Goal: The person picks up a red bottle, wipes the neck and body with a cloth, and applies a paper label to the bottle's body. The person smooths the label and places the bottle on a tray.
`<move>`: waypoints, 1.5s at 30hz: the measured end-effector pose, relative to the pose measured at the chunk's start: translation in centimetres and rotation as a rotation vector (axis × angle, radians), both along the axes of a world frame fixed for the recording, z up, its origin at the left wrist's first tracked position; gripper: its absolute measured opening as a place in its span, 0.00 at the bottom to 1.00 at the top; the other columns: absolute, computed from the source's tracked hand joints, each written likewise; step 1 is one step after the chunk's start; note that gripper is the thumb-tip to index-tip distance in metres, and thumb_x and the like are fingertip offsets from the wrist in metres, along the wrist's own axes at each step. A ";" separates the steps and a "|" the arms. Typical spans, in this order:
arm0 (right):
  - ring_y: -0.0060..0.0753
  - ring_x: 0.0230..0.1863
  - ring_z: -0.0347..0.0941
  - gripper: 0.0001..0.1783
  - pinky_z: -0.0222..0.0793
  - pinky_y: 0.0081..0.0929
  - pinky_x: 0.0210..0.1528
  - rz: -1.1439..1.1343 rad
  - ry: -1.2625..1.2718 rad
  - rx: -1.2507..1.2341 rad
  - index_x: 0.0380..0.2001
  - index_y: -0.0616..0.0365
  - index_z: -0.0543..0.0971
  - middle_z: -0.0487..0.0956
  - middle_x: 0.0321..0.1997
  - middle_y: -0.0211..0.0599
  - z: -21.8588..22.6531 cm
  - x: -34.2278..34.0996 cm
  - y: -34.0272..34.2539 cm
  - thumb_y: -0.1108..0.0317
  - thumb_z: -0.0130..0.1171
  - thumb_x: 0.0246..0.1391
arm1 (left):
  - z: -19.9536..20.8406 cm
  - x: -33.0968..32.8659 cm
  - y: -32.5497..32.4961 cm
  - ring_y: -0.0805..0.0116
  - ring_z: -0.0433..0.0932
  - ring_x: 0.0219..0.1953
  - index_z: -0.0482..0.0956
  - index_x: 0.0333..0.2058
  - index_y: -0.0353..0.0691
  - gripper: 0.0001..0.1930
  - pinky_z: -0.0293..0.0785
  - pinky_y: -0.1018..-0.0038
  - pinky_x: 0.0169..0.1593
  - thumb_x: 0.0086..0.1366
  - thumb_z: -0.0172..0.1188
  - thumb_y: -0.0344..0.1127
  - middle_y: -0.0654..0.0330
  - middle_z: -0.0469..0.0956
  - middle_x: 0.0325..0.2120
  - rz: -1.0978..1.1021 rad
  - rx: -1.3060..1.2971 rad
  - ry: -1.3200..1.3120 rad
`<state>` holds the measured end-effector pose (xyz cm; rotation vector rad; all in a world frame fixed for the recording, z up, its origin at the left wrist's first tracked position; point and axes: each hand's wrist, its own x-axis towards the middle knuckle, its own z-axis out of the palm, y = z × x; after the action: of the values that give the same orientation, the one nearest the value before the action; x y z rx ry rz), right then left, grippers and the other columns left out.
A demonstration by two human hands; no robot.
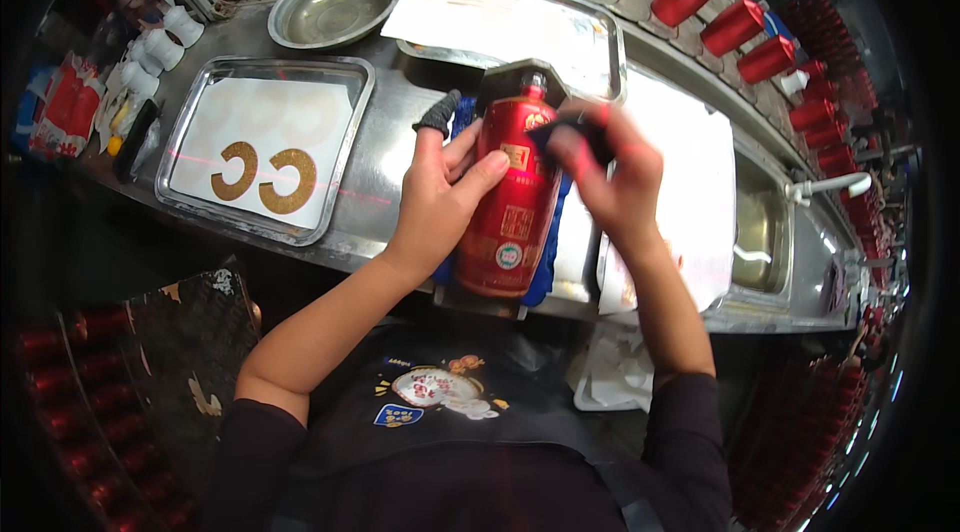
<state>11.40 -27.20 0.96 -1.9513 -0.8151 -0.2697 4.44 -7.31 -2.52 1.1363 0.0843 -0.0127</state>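
red bottle (510, 202) lies on blue padding (543, 277) at table (390, 117) edge, left hand (437, 177) gripping its side, blurred right hand (627, 172) closed on a dark piece (588, 136) at its upper front, tray (349, 157) with gold c-shapes (305, 182) left.

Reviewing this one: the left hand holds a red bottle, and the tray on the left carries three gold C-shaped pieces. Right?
Not three: the head view shows two gold C-shaped pieces on the tray. The left hand does hold the red bottle.

Tray (349, 154) left of bottle (510, 197), sink (762, 244) right, perhaps padding (545, 270) beneath.
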 end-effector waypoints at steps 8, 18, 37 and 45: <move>0.30 0.28 0.71 0.15 0.71 0.29 0.29 0.301 -0.635 -0.127 0.35 0.47 0.88 0.65 0.23 0.22 0.3 -9.1 1.3 0.73 0.76 0.40 | -0.1 -4.2 2.8 0.54 0.65 0.69 0.58 0.62 0.29 0.25 0.61 0.63 0.69 0.73 0.56 0.31 0.37 0.64 0.67 0.143 0.103 0.089; 0.36 0.36 0.75 0.19 0.74 0.34 0.37 0.524 -0.431 -0.208 0.39 0.49 0.86 0.75 0.29 0.27 1.0 -11.6 2.6 0.75 0.71 0.38 | -1.5 -8.2 4.5 0.48 0.58 0.74 0.52 0.70 0.32 0.34 0.47 0.56 0.75 0.67 0.52 0.26 0.40 0.61 0.70 0.049 0.209 -0.096; 0.34 0.29 0.79 0.12 0.75 0.27 0.35 0.085 -0.259 0.071 0.40 0.60 0.83 0.82 0.32 0.39 -3.1 -12.8 1.5 0.75 0.69 0.50 | -2.2 -5.4 0.8 0.41 0.65 0.65 0.53 0.70 0.34 0.56 0.42 0.44 0.72 0.48 0.79 0.45 0.42 0.66 0.64 -0.091 0.755 -0.455; 0.20 0.32 0.75 0.10 0.72 0.21 0.36 -0.551 0.501 0.554 0.40 0.61 0.80 0.81 0.32 0.31 -4.5 -14.4 0.9 0.70 0.68 0.58 | -2.8 -5.3 2.4 0.47 0.49 0.76 0.43 0.72 0.32 0.65 0.21 0.43 0.72 0.47 0.81 0.50 0.43 0.57 0.71 -0.264 1.046 -0.404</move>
<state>-2.97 -26.34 -3.57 -1.5663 0.1340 -0.2748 -0.82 -4.93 -5.30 2.1635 -0.4741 0.0307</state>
